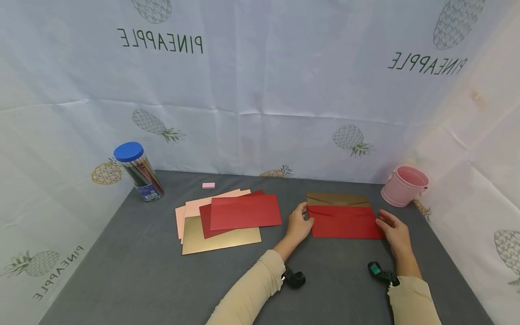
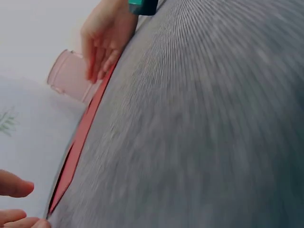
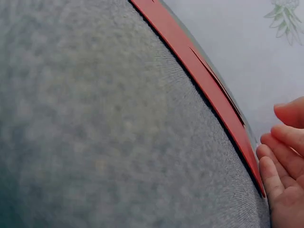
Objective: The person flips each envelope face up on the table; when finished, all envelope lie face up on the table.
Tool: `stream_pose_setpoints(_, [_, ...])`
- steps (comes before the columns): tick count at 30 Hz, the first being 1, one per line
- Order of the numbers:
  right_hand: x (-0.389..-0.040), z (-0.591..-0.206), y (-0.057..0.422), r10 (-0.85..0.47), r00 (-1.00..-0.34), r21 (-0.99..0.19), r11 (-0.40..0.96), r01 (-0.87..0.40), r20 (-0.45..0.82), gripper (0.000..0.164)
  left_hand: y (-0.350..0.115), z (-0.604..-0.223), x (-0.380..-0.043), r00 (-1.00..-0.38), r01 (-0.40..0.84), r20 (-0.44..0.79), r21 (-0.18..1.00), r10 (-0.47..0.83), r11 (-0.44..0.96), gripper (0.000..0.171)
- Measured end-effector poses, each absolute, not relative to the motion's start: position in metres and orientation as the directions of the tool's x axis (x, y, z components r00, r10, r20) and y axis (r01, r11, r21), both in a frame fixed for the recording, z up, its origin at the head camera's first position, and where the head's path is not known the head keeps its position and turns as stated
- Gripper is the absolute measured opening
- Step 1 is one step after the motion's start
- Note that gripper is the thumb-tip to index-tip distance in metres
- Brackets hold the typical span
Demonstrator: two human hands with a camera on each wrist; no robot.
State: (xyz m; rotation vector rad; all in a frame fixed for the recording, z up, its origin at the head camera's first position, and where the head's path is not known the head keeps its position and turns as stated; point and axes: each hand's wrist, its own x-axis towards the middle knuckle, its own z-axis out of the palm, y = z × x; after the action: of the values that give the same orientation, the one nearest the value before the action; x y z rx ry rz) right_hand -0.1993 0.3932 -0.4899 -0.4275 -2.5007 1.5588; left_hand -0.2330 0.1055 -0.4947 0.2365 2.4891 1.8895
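A red envelope point(image 1: 345, 225) lies flat on the grey table, overlapping a brown-gold envelope point(image 1: 337, 197) whose upper strip shows behind it. At the left ends of these envelopes is my left hand point(image 1: 299, 224), its fingertips by the edge and its thumb held apart in the left wrist view. My right hand point(image 1: 396, 235) rests at the opposite end, with fairly straight fingers point(image 3: 273, 178) against the red envelope's edge in the right wrist view. Neither hand visibly pinches the paper.
Left of my hands lies a spread of envelopes: red point(image 1: 245, 212), dark red point(image 1: 206, 219), gold point(image 1: 219, 239) and peach point(image 1: 195, 206). Behind them is a small pink block point(image 1: 208, 185). A blue-lidded jar of pencils point(image 1: 140, 174) stands back left, a pink bucket point(image 1: 400, 189) back right.
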Motion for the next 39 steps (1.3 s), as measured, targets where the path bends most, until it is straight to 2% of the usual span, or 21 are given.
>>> stream_pose_setpoints(7, [-0.196, -0.484, 0.384, 0.303, -0.952, -0.978, 0.208, 0.023, 0.043, 0.065, 0.065, -0.484, -0.225, -0.969, 0.170, 0.104, 0.938, 0.224, 0.301, 0.055])
stream_pose_setpoints(15, [-0.199, -0.464, 0.345, 0.203, -0.965, -0.950, 0.296, -0.102, 0.166, 0.059, 0.000, -0.473, -0.221, -0.957, 0.258, 0.195, 0.908, 0.213, 0.331, 0.054])
stream_pose_setpoints(23, [-0.208, -0.461, 0.291, 0.016, -0.968, -0.929, 0.287, -0.234, 0.249, 0.056, -0.066, -0.468, -0.223, -0.979, 0.201, 0.201, 0.910, 0.038, 0.363, 0.055])
stream_pose_setpoints(30, [-0.222, -0.461, 0.237, -0.132, -0.967, -0.945, 0.216, -0.244, 0.219, 0.056, -0.109, -0.469, -0.223, -0.983, 0.132, 0.171, 0.903, -0.061, 0.408, 0.055])
stream_pose_setpoints(39, [-0.229, -0.475, 0.185, -0.206, -0.969, -0.973, 0.151, -0.173, 0.140, 0.060, -0.143, -0.474, -0.225, -0.982, 0.101, 0.157, 0.910, -0.109, 0.401, 0.056])
